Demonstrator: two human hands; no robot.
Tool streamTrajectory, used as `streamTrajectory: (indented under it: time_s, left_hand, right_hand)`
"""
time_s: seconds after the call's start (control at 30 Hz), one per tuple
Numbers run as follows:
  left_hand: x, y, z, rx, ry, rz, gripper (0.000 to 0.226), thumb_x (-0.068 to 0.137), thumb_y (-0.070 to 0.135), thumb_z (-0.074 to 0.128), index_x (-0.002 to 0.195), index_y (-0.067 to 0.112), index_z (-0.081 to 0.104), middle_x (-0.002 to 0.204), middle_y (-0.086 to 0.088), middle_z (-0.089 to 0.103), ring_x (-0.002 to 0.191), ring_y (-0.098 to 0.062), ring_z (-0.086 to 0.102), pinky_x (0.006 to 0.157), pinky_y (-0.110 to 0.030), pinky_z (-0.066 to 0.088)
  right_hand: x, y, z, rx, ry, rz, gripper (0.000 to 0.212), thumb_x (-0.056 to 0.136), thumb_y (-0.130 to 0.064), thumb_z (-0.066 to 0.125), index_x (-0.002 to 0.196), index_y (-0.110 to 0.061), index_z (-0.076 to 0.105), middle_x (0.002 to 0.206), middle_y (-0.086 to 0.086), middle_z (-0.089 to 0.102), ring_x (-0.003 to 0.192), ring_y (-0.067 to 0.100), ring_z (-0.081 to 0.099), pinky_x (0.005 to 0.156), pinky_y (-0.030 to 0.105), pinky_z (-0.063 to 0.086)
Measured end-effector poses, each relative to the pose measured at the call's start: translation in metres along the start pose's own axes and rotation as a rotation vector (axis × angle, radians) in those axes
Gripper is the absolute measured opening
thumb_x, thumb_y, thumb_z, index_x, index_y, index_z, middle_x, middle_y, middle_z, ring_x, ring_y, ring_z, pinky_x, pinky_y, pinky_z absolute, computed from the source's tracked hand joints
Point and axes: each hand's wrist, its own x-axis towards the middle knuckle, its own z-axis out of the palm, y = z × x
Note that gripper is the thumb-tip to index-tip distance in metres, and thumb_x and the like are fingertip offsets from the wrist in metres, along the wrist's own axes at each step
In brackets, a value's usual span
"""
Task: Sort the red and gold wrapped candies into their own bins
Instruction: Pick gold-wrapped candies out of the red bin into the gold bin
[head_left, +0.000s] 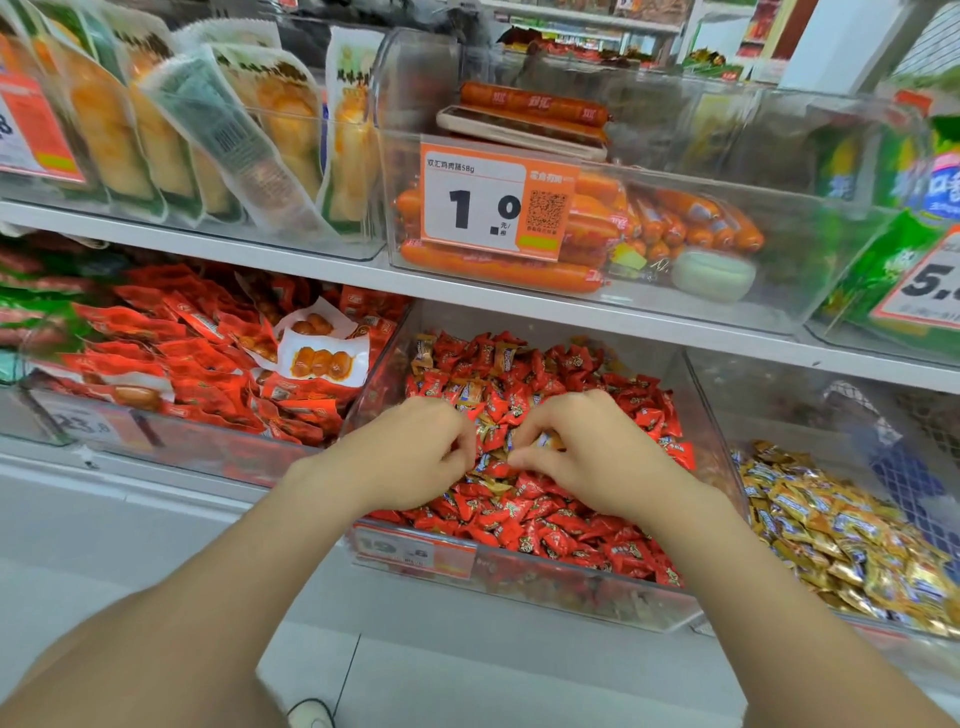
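Shop shelf (311, 266) of clear bins (698, 400)

The left hand (410, 457) and right hand (587, 457) lie among the candies (519, 514) in the centre bin (545, 587). From it, a second candy bin (769, 395) stands at 3 o'clock, a packet bin (208, 452) at 9, a sausage bin (810, 260) at 12.

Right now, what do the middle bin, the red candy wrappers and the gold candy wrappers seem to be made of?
Middle bin: clear rigid plastic, perhaps acrylic; candies show through its glossy walls. Red candy wrappers: thin glossy plastic film, probably; crinkled, with bright highlights. Gold candy wrappers: metallised film or foil; creased, with a mirror-like sheen.
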Motion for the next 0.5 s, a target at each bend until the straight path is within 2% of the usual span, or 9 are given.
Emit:
streamTrajectory:
  time_s: [0.03, 0.07, 0.13, 0.2, 0.27, 0.33, 0.37, 0.4, 0.5]
  left_hand:
    - [0.0, -0.001, -0.001, 0.021, -0.024, 0.004, 0.018, 0.099, 0.016, 0.061, 0.102, 0.023, 0.077, 0.077, 0.022, 0.054, 0.074, 0.006, 0.055, 0.082, -0.03, 0.054]
    - [-0.001, -0.001, -0.001, 0.054, -0.056, 0.012, 0.019, 0.098, 0.017, 0.066, 0.111, 0.025, 0.077, 0.081, 0.022, 0.053, 0.078, 0.003, 0.055, 0.085, -0.028, 0.053]
    - [-0.002, -0.005, 0.001, 0.122, -0.133, 0.004, 0.04, 0.097, 0.018, 0.072, 0.135, 0.029, 0.068, 0.104, 0.012, 0.051, 0.1, -0.008, 0.053, 0.093, -0.029, 0.047]
    - [-0.004, -0.008, 0.004, 0.19, -0.184, -0.015, 0.055, 0.097, 0.014, 0.07, 0.147, 0.033, 0.057, 0.12, 0.004, 0.045, 0.117, -0.022, 0.054, 0.098, -0.037, 0.048]
    - [-0.004, -0.011, 0.007, 0.218, -0.193, -0.007, 0.058, 0.097, 0.01, 0.066, 0.148, 0.036, 0.055, 0.114, 0.004, 0.04, 0.115, -0.026, 0.056, 0.092, -0.039, 0.049]
    - [-0.001, -0.011, 0.008, 0.226, -0.168, -0.008, 0.051, 0.095, 0.012, 0.07, 0.14, 0.036, 0.061, 0.109, 0.007, 0.039, 0.114, -0.024, 0.056, 0.089, -0.037, 0.05]
    - [0.0, -0.01, 0.008, 0.235, -0.145, -0.013, 0.046, 0.094, 0.013, 0.073, 0.134, 0.036, 0.064, 0.108, 0.008, 0.039, 0.114, -0.023, 0.057, 0.09, -0.038, 0.051]
    - [0.001, -0.01, 0.008, 0.242, -0.123, -0.018, 0.042, 0.093, 0.015, 0.075, 0.128, 0.036, 0.067, 0.107, 0.009, 0.04, 0.114, -0.022, 0.058, 0.09, -0.038, 0.052]
    - [0.003, -0.01, 0.011, 0.257, -0.115, -0.033, 0.034, 0.096, 0.02, 0.074, 0.125, 0.034, 0.067, 0.117, 0.005, 0.047, 0.113, -0.023, 0.059, 0.088, -0.038, 0.053]
  right_hand:
    - [-0.002, -0.002, -0.002, 0.008, 0.042, -0.002, 0.011, 0.099, -0.037, 0.071, 0.105, -0.031, 0.077, 0.1, -0.013, 0.074, 0.091, 0.003, 0.065, 0.088, 0.035, 0.056]
    - [-0.003, -0.004, -0.003, 0.005, 0.075, 0.005, 0.016, 0.104, -0.029, 0.064, 0.116, -0.031, 0.074, 0.102, -0.013, 0.073, 0.089, 0.001, 0.065, 0.086, 0.035, 0.057]
    - [-0.004, -0.01, -0.006, -0.024, 0.08, 0.011, 0.037, 0.104, -0.009, 0.053, 0.13, -0.031, 0.067, 0.097, -0.016, 0.071, 0.081, -0.002, 0.062, 0.079, 0.033, 0.056]
    - [-0.004, -0.018, -0.007, -0.014, -0.012, 0.0, 0.047, 0.098, 0.0, 0.047, 0.122, -0.032, 0.072, 0.084, -0.021, 0.063, 0.076, -0.002, 0.058, 0.074, 0.03, 0.054]
    - [-0.006, -0.025, -0.003, 0.011, -0.123, -0.003, 0.037, 0.096, -0.009, 0.048, 0.103, -0.031, 0.077, 0.067, -0.02, 0.058, 0.065, 0.0, 0.057, 0.068, 0.03, 0.052]
    - [-0.006, -0.03, 0.003, -0.063, -0.16, 0.012, 0.021, 0.09, -0.025, 0.056, 0.093, -0.031, 0.076, 0.062, -0.016, 0.061, 0.065, 0.005, 0.061, 0.063, 0.031, 0.052]
    - [-0.006, -0.03, 0.006, -0.134, -0.163, 0.019, 0.016, 0.089, -0.034, 0.061, 0.094, -0.031, 0.076, 0.068, -0.015, 0.064, 0.073, 0.006, 0.063, 0.064, 0.03, 0.05]
    - [-0.004, -0.031, 0.009, -0.215, -0.164, 0.027, 0.02, 0.087, -0.044, 0.066, 0.099, -0.031, 0.076, 0.077, -0.014, 0.067, 0.083, 0.011, 0.065, 0.066, 0.03, 0.048]
    - [0.004, -0.028, 0.016, -0.297, -0.192, 0.053, 0.042, 0.084, -0.061, 0.072, 0.111, -0.03, 0.074, 0.102, -0.008, 0.071, 0.1, 0.021, 0.065, 0.072, 0.034, 0.049]
